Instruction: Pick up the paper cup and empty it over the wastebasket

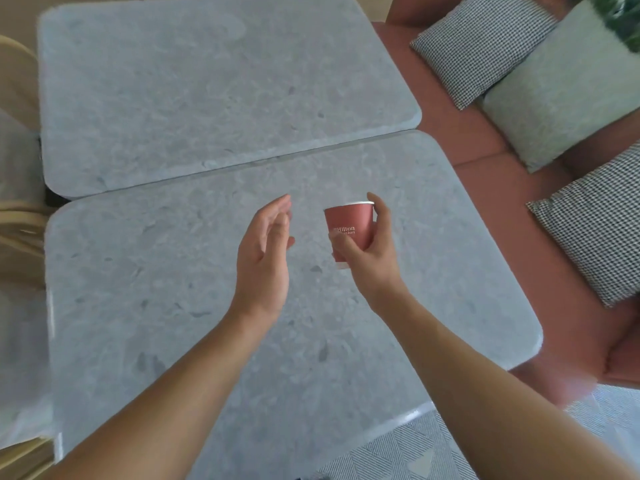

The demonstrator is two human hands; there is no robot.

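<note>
cup: small red paper cup with a white rim and white lettering (pixel 349 228), upright and held just above the near grey speckled stone tabletop (pixel 173 306), a bit right of the table's middle. Can't tell if there's anything in it, the mouth faces away from the camera.

right hand: right hand (pixel 367 251) is wrapped round the cup, thumb (pixel 341 245) across the near face over the lettering, fingers curled round the far right side up to the rim. Looks like a firm enough hold.

left hand: left hand (pixel 265 254) sits just left of the cup, not touching it, fingers straight and together, palm turned toward the cup, holding nothing.

step: my read is the cup is mid-carry over the table, with the empty hand ready beside it.

next move: I'd say whatever comes next wants the cup kept level and a soft squeeze, since thin paper walls buckle easily.

around: a second grey stone tabletop (pixel 207 81) butts up on the far side, and a terracotta bench (pixel 485 174) with checked cushions (pixel 485 43) runs along the right.
</note>
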